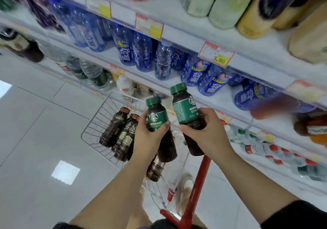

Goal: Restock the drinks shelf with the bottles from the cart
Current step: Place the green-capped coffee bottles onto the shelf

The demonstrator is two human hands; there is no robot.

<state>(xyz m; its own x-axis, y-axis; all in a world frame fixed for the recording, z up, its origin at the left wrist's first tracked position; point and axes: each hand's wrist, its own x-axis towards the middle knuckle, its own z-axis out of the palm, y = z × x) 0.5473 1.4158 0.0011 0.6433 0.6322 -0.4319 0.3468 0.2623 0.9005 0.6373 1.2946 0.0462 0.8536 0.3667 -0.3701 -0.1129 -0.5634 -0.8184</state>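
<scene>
Our left hand (150,137) curls fingers round one AMERICANO bottle (156,118); our right hand (203,133) wraps a second bottle (184,108), Starbucks logos above our fingers.

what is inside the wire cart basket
Three or so dark brown-capped bottles lie in the wire cart basket, another shows under the left hand. That hand, the right hand and their green-capped Americano bottles hide the rest.

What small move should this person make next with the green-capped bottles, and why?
Probably raise the bottle in the right hand onto the bare shelf front above it; the left hand grips a second bottle, and both are clear of the cart.
</scene>
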